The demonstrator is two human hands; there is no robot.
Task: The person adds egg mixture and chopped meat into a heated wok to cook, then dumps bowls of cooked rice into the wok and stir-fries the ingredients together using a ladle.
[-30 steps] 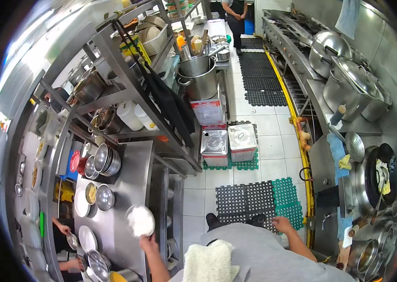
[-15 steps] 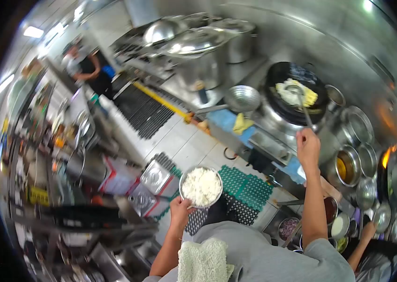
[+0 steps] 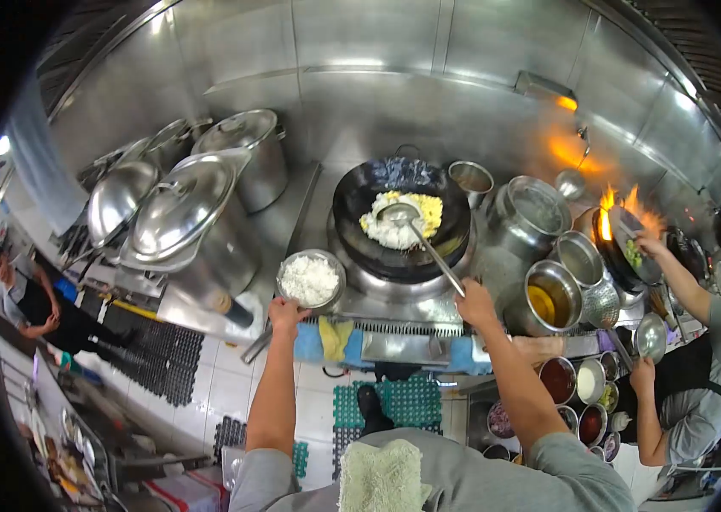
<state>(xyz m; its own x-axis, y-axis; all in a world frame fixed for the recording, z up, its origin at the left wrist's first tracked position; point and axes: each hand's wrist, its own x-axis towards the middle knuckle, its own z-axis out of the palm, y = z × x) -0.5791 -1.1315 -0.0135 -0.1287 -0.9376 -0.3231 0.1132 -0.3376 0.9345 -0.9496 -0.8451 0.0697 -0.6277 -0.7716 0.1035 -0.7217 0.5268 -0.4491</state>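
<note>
My left hand (image 3: pixel 286 314) grips the near rim of a metal bowl (image 3: pixel 340 286) of white rice (image 3: pixel 307 280), at the stove's front edge left of the wok. A strainer's handle (image 3: pixel 256 348) sticks out below the bowl; whether the two touch I cannot tell. My right hand (image 3: pixel 474 302) is closed round the long handle of a ladle (image 3: pixel 398 213). The ladle's head rests on white rice (image 3: pixel 384 229) and yellow egg (image 3: pixel 431 213) inside a black wok (image 3: pixel 352 192).
Tall lidded pots (image 3: pixel 198 205) stand at left. On the right are a pot of amber liquid (image 3: pixel 553 303), other metal pots (image 3: pixel 534 209) and several ingredient containers (image 3: pixel 558 380). A co-worker (image 3: pixel 693 375) handles a flaming wok (image 3: pixel 625 247). Another person (image 3: pixel 32 299) stands far left.
My view has swung round to face the stove. The rice bowl in my left hand has moved from over the floor to the stove edge, above the strainer. My right hand still holds the ladle.
</note>
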